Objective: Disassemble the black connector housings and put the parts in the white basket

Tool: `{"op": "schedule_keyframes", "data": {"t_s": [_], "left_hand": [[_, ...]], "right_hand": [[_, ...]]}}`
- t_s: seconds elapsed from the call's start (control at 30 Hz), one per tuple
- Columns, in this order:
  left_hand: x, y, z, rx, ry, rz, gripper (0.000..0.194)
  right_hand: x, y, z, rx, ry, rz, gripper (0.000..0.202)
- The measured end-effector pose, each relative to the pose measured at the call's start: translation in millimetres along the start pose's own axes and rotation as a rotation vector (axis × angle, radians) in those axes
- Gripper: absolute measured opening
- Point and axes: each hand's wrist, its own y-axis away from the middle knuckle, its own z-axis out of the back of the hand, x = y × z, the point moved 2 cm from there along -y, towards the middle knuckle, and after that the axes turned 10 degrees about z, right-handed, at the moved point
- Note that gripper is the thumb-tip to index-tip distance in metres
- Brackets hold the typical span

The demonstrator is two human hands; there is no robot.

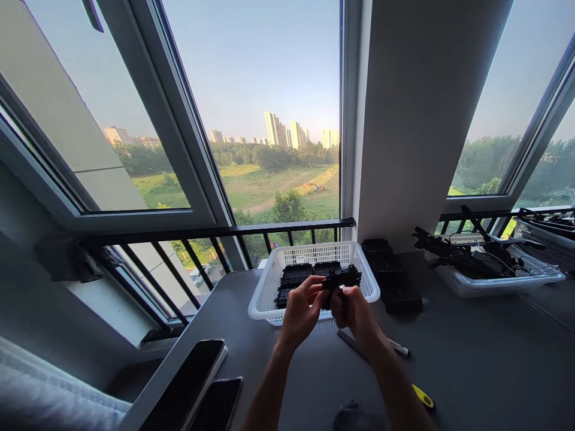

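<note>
Between my two hands is a black plastic part (344,277) with a notched edge, held up over the near side of a white basket (258,299). My left hand (302,308) pinches its left end with thumb and fingertips. From the right, my right hand (354,311) is closed around its lower side; a small dark piece may be in those fingers, but I cannot make it out. Inside the basket lie several similar black parts (294,275). Under my right forearm, a dark flat strip (348,340) and a white marker pen (399,347) lie on the grey table.
Right of the basket stand stacked black parts (393,278). Farther right, a white tray (498,284) holds black pieces and wires. Two phone-like slabs (184,383) lie at the left table edge. A yellow-handled tool (423,396) is near my right forearm. A black railing (287,227) runs behind.
</note>
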Motion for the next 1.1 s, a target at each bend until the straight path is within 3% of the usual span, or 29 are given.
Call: {"op": "schedule_keyframes", "data": {"t_s": [0.4,0.77,0.93,1.1], "left_hand": [[-3.4,3.4,-2.6,0.000,-0.152,-0.106,0.021],[-2.0,1.5,1.6,-0.047,-0.209,-0.133,0.019],[-1.7,2.4,-2.4,-0.037,-0.238,-0.144,0.022],[-3.5,2.8,-1.9,-0.054,-0.181,-0.110,0.023]], "right_hand": [[4.1,2.2,-0.9,-0.076,-0.108,-0.053,0.028],[11.0,2.2,0.9,-0.187,-0.223,-0.014,0.026],[3.5,1.0,-1.7,-0.146,-0.089,-0.013,0.029],[9.5,6.5,-2.0,-0.009,0.119,0.067,0.038]]}}
